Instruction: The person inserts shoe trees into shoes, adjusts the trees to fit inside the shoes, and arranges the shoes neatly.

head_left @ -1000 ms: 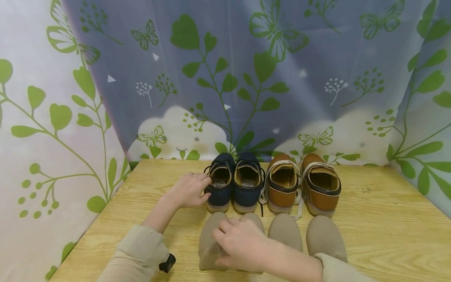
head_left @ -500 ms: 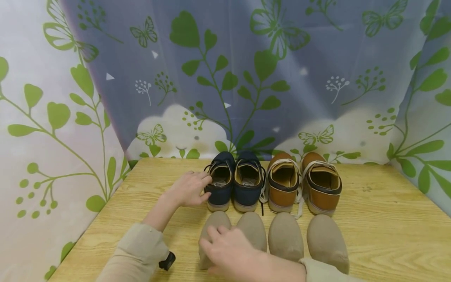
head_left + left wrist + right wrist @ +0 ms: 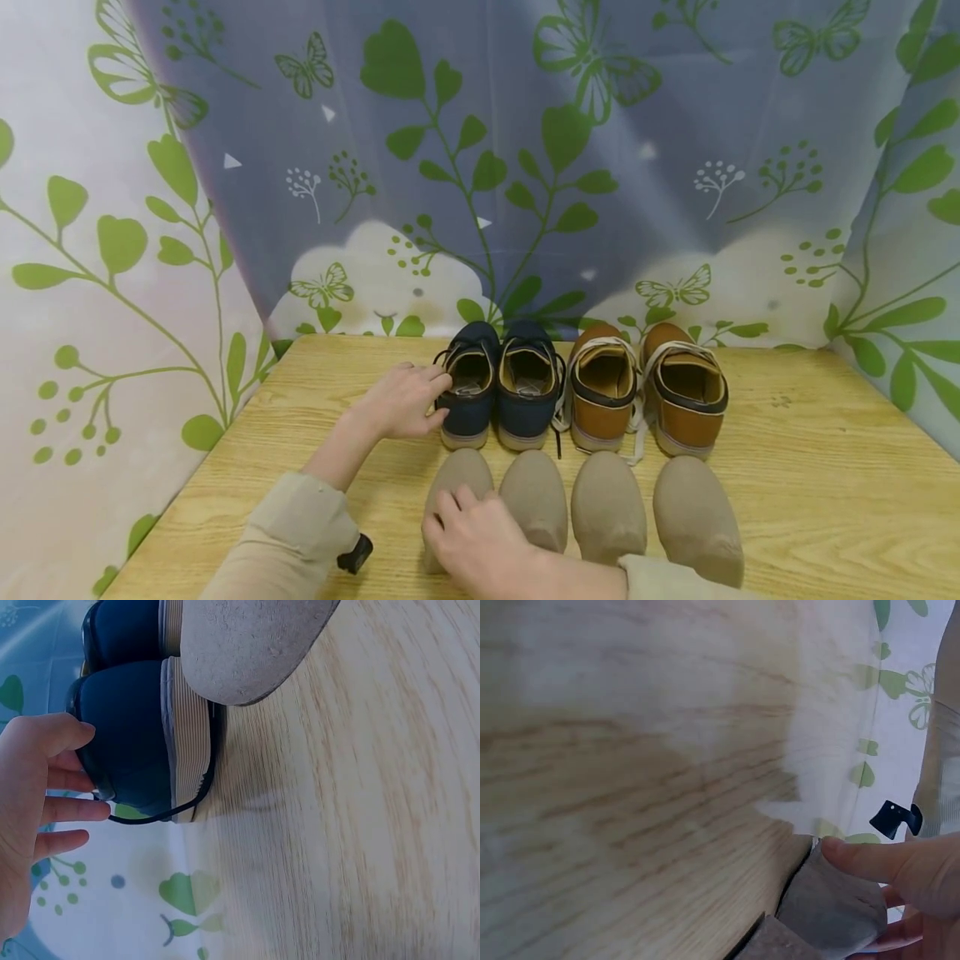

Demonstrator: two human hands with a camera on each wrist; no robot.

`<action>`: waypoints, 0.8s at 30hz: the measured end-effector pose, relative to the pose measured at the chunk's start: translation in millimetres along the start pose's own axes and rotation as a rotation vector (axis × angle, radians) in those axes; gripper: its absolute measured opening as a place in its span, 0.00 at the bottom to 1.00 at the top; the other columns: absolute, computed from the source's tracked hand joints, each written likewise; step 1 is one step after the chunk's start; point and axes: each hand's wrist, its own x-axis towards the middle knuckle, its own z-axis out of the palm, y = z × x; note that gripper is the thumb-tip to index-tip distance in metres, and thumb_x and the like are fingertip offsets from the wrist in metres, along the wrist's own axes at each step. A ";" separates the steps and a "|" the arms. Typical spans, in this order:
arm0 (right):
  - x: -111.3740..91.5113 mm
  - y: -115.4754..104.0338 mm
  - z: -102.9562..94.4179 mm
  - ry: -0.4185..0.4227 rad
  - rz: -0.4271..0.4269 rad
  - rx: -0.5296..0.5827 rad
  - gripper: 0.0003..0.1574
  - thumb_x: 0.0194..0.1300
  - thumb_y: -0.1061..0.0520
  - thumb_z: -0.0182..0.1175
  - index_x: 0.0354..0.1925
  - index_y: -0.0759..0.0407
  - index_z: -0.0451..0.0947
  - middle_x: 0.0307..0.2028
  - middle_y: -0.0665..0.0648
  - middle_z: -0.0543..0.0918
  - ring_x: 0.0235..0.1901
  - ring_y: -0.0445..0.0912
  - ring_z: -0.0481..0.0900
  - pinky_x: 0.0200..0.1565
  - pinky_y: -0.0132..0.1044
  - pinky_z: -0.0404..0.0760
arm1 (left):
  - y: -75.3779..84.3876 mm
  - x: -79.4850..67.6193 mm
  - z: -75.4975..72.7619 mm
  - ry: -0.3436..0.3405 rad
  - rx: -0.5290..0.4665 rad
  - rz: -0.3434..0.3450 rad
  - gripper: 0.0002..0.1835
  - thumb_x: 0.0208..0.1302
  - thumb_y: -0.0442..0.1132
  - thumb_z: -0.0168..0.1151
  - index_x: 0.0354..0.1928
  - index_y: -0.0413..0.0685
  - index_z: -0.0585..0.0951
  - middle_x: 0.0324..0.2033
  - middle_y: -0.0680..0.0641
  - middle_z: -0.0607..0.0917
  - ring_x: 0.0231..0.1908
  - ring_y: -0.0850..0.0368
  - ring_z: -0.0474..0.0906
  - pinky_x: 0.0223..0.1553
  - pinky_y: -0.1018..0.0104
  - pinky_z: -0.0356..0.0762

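In the head view, a pair of navy lace-up shoes [image 3: 465, 417] stands at the back of the table, heels toward me. My left hand [image 3: 405, 400] is at the left one; in the left wrist view its thumb [image 3: 71, 733] touches the heel collar and its fingers spread along the side, fairly straight. In front lies a row of beige, toe-shaped moulded shoe inserts [image 3: 534, 500]. My right hand [image 3: 480, 533] holds the leftmost insert [image 3: 459, 471] near its front end. In the right wrist view the thumb presses one side of that insert [image 3: 832, 900], with the fingers around the other.
Brown lace-up shoes [image 3: 600, 417] with pale loose laces stand right of the navy pair. Two more inserts [image 3: 607, 504] lie before them. A patterned cloth backdrop [image 3: 510, 167] rises behind the wooden table [image 3: 810, 467]. A black clip [image 3: 356, 554] sits by the left sleeve.
My right hand has shifted left and slightly toward me, onto the leftmost insert, uncovering the second one. The left hand stays at the navy shoe. The view tilts slightly.
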 end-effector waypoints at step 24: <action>4.7 -4.8 11.3 0.024 0.019 -0.166 0.08 0.64 0.47 0.53 0.37 0.44 0.78 0.31 0.49 0.72 0.24 0.41 0.66 0.21 0.31 0.62 | -0.7 -0.1 0.9 -0.003 0.010 0.017 0.12 0.58 0.47 0.59 0.37 0.48 0.75 0.33 0.49 0.77 0.28 0.55 0.76 0.33 0.59 0.73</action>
